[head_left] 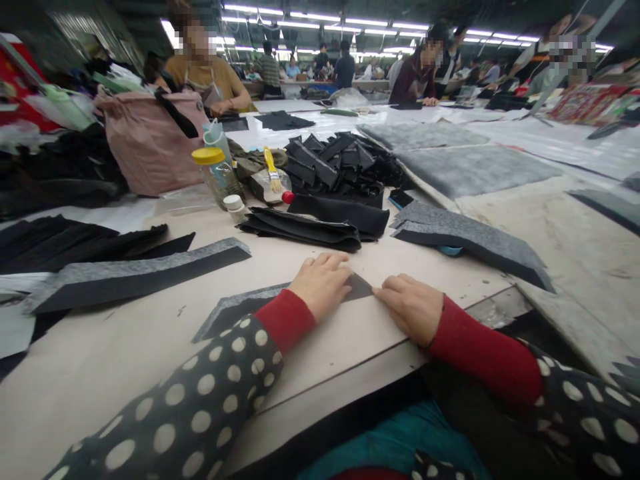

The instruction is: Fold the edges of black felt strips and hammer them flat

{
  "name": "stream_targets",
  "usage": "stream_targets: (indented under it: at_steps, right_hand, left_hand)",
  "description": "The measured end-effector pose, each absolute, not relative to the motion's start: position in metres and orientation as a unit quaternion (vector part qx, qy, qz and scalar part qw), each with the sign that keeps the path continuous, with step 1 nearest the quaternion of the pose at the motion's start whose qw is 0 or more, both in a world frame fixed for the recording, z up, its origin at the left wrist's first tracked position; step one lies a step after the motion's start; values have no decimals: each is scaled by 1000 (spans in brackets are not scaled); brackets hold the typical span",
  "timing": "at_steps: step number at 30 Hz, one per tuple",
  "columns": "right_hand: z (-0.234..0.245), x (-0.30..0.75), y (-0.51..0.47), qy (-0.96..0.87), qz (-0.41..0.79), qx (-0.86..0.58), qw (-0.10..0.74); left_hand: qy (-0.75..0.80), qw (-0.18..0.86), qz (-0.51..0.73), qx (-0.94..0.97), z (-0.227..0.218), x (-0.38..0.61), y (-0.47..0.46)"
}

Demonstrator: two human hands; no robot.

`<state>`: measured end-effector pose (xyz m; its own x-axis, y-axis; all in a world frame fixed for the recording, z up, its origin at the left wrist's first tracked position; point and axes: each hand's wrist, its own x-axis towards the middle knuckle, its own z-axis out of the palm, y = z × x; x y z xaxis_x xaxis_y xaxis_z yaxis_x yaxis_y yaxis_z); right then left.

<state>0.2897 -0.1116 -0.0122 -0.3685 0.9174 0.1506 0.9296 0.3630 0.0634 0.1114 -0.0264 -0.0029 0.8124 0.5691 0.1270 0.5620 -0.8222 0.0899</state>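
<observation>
A dark strip of fabric [360, 287] with a grey felt-like edge lies on the pale tabletop in front of me. My left hand [323, 285] rests on top of it, fingers stretched out and lying flat, hiding its middle. At the strip's right end my right hand [407, 308] pinches the corner between thumb and fingers. Just beyond my hands lies a folded stack of black fabric [305, 228]. Similar grey-and-black strips lie to the right [470, 243] and to the left [140, 272].
Behind the stack are a heap of black pieces [340, 160], a yellow-handled brush [273, 170], a yellow-lidded jar [218, 177] and a small white bottle [234, 208]. A pink bag [150, 143] stands at left. Grey sheets [475, 170] lie at right. Several people work beyond.
</observation>
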Motion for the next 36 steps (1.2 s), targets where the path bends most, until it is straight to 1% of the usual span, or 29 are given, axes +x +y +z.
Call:
stream_targets:
  at_steps: [3,6,10,11,13,16,19,28,33,36]
  right_hand:
    - [1,300,-100,-827,44,-559,21]
    - [12,302,-79,-792,142,-594,13]
    - [11,290,-47,-667,337,-664,39]
    - [8,287,-40,-641,371,-670,52]
    - [1,283,-31,-625,402,-662,91]
    - [-8,283,-27,-651,408,-620,156]
    - [-14,286,-30,-679,374,-603,189]
    - [-26,292,-34,-787,227,-531,219]
    - [-25,290,-38,-810,186,-503,237]
    - [-24,290,-39,-833,156,-477,233]
  left_hand:
    - [337,63,95,935,-9,105,-23]
    - [364,75,113,921,-16,102,-22]
    - [369,76,124,918,-19,101,-23]
    - [369,77,127,918,-20,101,-23]
    - [366,79,133,918,-20,101,-24]
    - [362,91,153,915,-22,99,-23]
    - [362,108,176,909,-23,98,-21]
    - [375,149,197,893,-23,98,-13]
    - [384,164,200,886,-22,98,-14]
    - [382,169,200,886,-22,98,-14]
